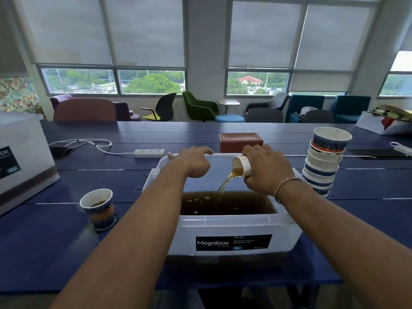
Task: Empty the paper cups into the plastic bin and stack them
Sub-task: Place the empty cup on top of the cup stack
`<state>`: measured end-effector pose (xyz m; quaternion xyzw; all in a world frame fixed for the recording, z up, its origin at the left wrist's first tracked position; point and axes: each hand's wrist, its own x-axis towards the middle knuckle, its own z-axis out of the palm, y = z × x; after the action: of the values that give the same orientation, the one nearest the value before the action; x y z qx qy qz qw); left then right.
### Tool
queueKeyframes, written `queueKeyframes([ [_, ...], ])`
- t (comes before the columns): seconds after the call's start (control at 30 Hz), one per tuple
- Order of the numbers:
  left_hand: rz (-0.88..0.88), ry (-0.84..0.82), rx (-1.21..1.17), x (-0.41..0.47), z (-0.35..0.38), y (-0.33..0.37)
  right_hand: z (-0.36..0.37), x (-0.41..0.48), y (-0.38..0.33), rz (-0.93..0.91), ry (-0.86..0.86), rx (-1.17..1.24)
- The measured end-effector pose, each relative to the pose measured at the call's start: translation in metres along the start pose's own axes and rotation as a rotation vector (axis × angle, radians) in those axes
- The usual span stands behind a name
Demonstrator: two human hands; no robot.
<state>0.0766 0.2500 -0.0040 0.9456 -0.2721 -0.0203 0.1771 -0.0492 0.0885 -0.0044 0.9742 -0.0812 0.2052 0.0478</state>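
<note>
While the right grip (267,170) grasps a small paper cup (242,167) with its fingers curled round the body, the cup lies tipped on its side above the plastic bin (227,226), mouth turned to the left. A thin stream of brown liquid (225,184) runs from its lip into the brown pool (227,204) that fills the bottom of the bin. A chain bracelet (285,185) sits on that wrist. The left grip (194,162) is clenched on the bin's far rim near its left corner, fingers curled over the edge.

Just right of the bin stands a leaning stack of empty cups (323,161), nested one in another, touching the blue desk (66,241). Left of the bin, apart from it, a patterned cup (99,208) stands upright with dark liquid inside. Behind the bin are a brown box (240,141) and a white power strip (149,153). A larger clear bin (22,161) sits at the desk's left edge.
</note>
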Motion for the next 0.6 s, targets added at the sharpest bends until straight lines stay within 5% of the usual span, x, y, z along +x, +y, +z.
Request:
queueKeyframes([
  [0.6,0.013,-0.013,-0.033,-0.0043,-0.0023,0.0016,-0.0049,0.006,-0.0001,-0.103,0.262,-0.2],
])
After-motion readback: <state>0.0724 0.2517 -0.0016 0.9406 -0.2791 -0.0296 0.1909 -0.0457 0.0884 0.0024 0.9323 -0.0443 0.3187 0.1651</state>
